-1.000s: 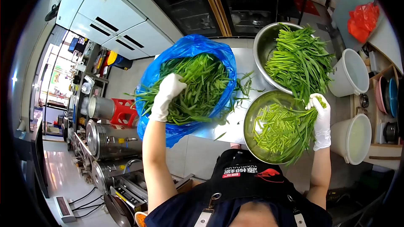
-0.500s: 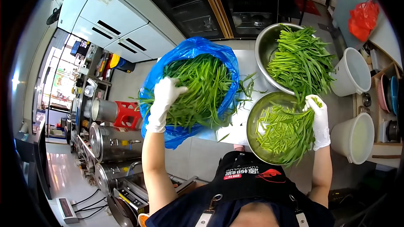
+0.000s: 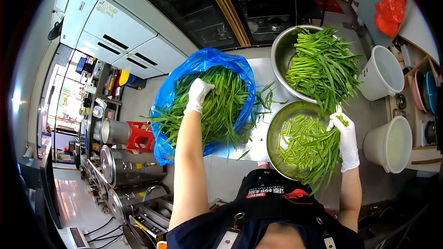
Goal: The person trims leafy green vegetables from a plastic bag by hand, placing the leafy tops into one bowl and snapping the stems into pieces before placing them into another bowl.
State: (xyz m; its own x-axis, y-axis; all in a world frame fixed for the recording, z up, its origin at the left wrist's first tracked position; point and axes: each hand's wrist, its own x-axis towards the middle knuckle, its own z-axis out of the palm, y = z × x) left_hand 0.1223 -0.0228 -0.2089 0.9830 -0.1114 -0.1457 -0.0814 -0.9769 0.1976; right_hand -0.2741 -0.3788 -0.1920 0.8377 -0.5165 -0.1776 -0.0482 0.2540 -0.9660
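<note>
My left hand (image 3: 200, 96), in a white glove, is on long-leaved greens (image 3: 217, 110) that look like water spinach, inside an open blue plastic bag (image 3: 164, 143). Its fingers are curled in on the stalks, the tips partly hidden. My right hand (image 3: 347, 139), also gloved, is closed around a bunch of water spinach (image 3: 325, 152) at the right rim of a metal bowl (image 3: 272, 152). The bunch's leaves hang over that rim. Short cut stems (image 3: 300, 133) lie in this bowl. Behind it, a second metal bowl (image 3: 278, 57) holds a big heap of water spinach (image 3: 323, 64), stems to the left.
Bag and bowls stand on a metal table (image 3: 263, 71) with loose leaves (image 3: 266, 97) scattered between them. Two white buckets (image 3: 386, 71) are at the right, near a shelf with basins. Large steel pots (image 3: 131, 166) and a red stool (image 3: 140, 136) stand at the left.
My left hand has moved right and farther into the bag, and its spread fingers have curled in on the greens. My right hand stays by the bowl's rim, still gripping the bunch.
</note>
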